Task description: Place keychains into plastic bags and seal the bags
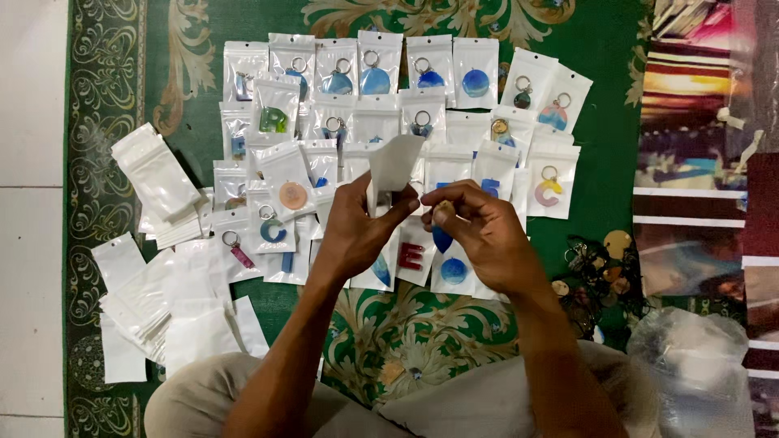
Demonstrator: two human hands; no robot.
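From the head camera, looking down past bent knees to the floor: the left hand (357,231) holds a small white zip pouch (395,161) upright, its grip pinched on the pouch's lower edge. Just right of it, the right hand (487,235) has its fingertips pressed together on a small pale keyring charm (444,211), held close beside the pouch; whether the charm has entered the pouch I cannot tell.

Beyond both grips, on the green patterned carpet (600,130), lie rows of filled pouches (381,73), each showing a coloured resin keyring: blue rounds, letter shapes, an orange disc. They overlap one another and reach under the hands.

Well to the left of the left grip sits a heap of empty white pouches (158,174), with more spread below it. To the right of the right grip lies a small pile of loose unbagged keyrings (596,272), and nearer the knee a crumpled clear plastic bag (690,357).

Judging by this, most of the bagging looks done; a modest pile of loose pieces remains.
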